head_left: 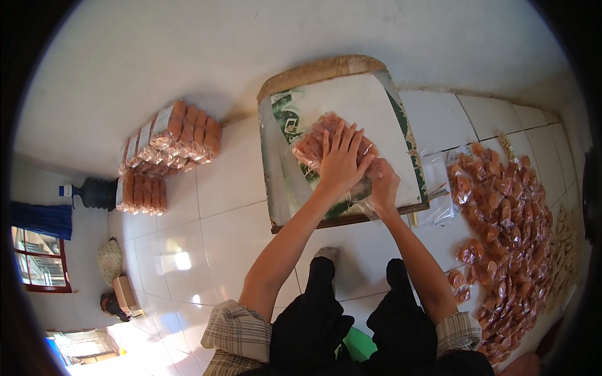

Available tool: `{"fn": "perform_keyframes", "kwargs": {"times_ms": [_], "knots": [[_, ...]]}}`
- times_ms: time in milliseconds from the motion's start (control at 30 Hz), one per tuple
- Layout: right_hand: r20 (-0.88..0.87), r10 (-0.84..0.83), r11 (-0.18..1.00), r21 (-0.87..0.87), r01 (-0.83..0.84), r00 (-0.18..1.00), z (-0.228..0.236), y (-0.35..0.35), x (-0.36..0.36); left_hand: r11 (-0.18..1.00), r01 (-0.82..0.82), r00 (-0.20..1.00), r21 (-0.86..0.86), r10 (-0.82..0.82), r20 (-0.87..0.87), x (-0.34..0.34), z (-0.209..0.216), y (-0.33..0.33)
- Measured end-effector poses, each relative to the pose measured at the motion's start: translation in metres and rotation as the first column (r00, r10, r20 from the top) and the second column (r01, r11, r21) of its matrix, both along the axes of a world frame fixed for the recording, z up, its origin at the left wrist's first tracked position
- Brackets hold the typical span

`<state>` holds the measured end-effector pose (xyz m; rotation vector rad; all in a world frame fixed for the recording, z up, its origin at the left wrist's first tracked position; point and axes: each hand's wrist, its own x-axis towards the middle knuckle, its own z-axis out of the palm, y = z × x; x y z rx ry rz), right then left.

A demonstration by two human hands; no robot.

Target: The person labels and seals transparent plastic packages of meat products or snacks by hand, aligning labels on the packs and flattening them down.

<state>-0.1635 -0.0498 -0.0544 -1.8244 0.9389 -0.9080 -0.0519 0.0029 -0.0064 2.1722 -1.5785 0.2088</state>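
Note:
A clear plastic bag packed with reddish-brown wrapped pieces lies on a low table with a worn white and green top. Across the bag's upper side rests my left hand, flat, with its fingers spread. My right hand is at the bag's near right end, its fingers curled in and closed on the plastic there. Loose film hangs below that hand toward the table's front edge. What lies under both palms is hidden.
On the tiled floor to the right spreads a large heap of small wrapped reddish-brown packets. Flat clear plastic bags lie between heap and table. Filled packs are stacked at the left wall, near a water jug. Something green shows beneath me.

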Motion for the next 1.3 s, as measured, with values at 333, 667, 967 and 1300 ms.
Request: {"fn": "perform_keyframes", "kwargs": {"times_ms": [333,667,967,1300], "knots": [[0.06,0.079,0.945,0.312,-0.094,0.995,0.005,0.014,-0.118,0.993,0.05,0.998,-0.111,-0.047,0.029,-0.008,0.012,0.011],[-0.281,-0.082,0.926,0.333,0.177,0.956,0.007,-0.037,-0.316,0.877,0.476,0.796,0.066,-0.398,-0.457,-0.13,0.046,-0.006],[-0.068,-0.532,0.46,0.814,0.355,0.844,-0.117,-0.105,-0.318,0.751,0.642,0.717,0.153,-0.518,-0.467,-0.248,-0.078,-0.103],[-0.506,-0.522,0.808,-0.035,0.589,0.686,-0.135,-0.119,-0.244,0.897,0.427,0.895,0.114,-0.402,-0.193,-0.251,-0.156,-0.147]]}}
